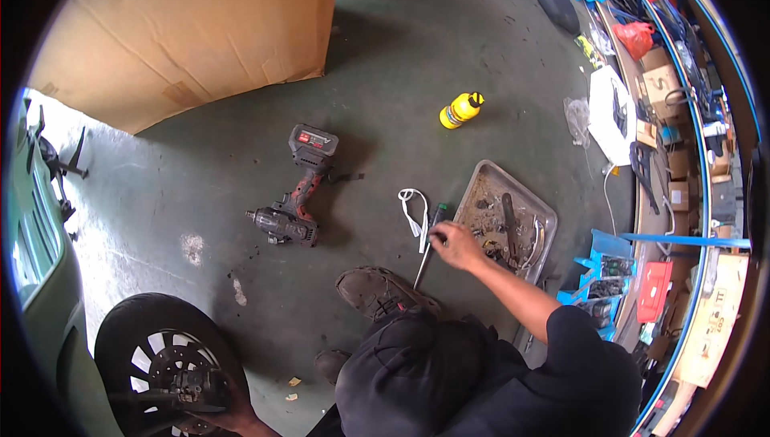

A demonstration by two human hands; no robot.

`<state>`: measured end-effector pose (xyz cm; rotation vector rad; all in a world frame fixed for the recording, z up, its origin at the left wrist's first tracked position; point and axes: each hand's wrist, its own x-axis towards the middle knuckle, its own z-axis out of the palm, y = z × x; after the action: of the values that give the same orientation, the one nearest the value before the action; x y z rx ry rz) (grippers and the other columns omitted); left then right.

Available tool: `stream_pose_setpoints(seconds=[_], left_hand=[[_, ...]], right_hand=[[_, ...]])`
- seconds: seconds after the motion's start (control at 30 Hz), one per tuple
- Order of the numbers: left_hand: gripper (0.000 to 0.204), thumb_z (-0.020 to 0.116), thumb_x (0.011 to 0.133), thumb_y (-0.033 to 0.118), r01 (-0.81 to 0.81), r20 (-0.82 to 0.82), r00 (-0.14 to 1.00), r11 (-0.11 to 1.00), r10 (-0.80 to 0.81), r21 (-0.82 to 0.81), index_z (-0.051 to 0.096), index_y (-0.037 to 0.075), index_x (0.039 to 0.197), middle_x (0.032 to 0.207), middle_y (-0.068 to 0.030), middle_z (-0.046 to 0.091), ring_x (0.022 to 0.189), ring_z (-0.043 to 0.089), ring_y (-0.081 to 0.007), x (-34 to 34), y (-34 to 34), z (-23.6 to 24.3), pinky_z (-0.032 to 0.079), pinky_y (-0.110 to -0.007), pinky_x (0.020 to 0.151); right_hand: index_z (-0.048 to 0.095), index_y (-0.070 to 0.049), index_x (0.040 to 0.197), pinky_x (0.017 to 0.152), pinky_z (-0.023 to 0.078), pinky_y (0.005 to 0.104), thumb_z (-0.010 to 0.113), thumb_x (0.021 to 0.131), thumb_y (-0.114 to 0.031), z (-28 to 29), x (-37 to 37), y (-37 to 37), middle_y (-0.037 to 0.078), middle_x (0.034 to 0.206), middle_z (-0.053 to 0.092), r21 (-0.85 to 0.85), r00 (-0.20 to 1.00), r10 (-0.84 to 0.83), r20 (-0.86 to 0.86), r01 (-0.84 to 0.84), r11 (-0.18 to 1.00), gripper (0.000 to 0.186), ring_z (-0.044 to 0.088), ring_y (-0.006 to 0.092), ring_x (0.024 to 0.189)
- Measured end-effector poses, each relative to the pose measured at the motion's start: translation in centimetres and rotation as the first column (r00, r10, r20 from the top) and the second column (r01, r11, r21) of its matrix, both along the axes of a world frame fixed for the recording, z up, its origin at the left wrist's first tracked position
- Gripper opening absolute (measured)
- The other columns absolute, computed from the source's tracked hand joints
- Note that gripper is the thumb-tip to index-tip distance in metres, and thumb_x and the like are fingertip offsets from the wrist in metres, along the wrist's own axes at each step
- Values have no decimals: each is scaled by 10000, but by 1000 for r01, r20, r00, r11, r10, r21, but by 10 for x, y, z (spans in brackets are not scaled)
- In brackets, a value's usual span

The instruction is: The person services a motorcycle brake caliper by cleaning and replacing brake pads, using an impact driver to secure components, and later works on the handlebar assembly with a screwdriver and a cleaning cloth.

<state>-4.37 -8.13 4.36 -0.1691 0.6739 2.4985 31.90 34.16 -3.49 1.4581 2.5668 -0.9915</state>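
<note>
My right hand (455, 246) is closed around the handle of a screwdriver (425, 262), beside the left edge of a metal tray. The handle is dark with a green end, and the thin shaft slants down toward my shoe (377, 293). Reaching to the lower left, my left hand (233, 414) is in shadow by the hub and brake parts (191, 387) of a black-tyred wheel (120, 341); its fingers are too dark to make out. Close to the screwdriver lies a looped white strap (423, 220) on the floor.
The grey tray (549, 232) holds dirt, small parts and a long metal tool. A cordless impact wrench (301, 188) and yellow bottle (455, 113) are on the floor. Cardboard (216, 28) stands upper left; a green vehicle body (48, 333) borders the left, cluttered shelves (682, 196) the right.
</note>
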Motion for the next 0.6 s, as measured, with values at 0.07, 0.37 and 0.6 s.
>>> stream_pose_setpoints(seconds=[0.07, 0.37, 0.6], left_hand=[[589, 646, 852, 388, -165, 112, 978, 980, 177, -108, 501, 94, 1341, 1368, -141, 500, 1260, 457, -312, -3, 4, -4, 344, -503, 1079], [527, 636, 855, 266, -341, 243, 871, 882, 427, -325, 510, 10, 1297, 1329, -179, 516, 1250, 453, -336, 3, 17, 13, 321, -517, 1099], [531, 636, 855, 269, -199, 135, 962, 950, 236, -242, 508, 12, 1301, 1333, -177, 513, 1255, 449, -337, -2, 31, -3, 320, -517, 1101]], right_hand=[[676, -68, 955, 827, 499, 414, 634, 841, -207, -3, 7, 5, 101, 948, 659, 47, 999, 23, 33, -25, 999, 185, 616, 300, 945], [640, -66, 1045, 947, 439, 429, 664, 800, -168, -27, 76, 6, 154, 1058, 608, 399, 962, -268, -59, 269, 877, 266, 545, 357, 1060], [561, -92, 1273, 993, 438, 413, 632, 804, -196, -42, 244, 6, 213, 1193, 610, 438, 509, -809, 294, 681, 587, 486, 550, 365, 1164]])
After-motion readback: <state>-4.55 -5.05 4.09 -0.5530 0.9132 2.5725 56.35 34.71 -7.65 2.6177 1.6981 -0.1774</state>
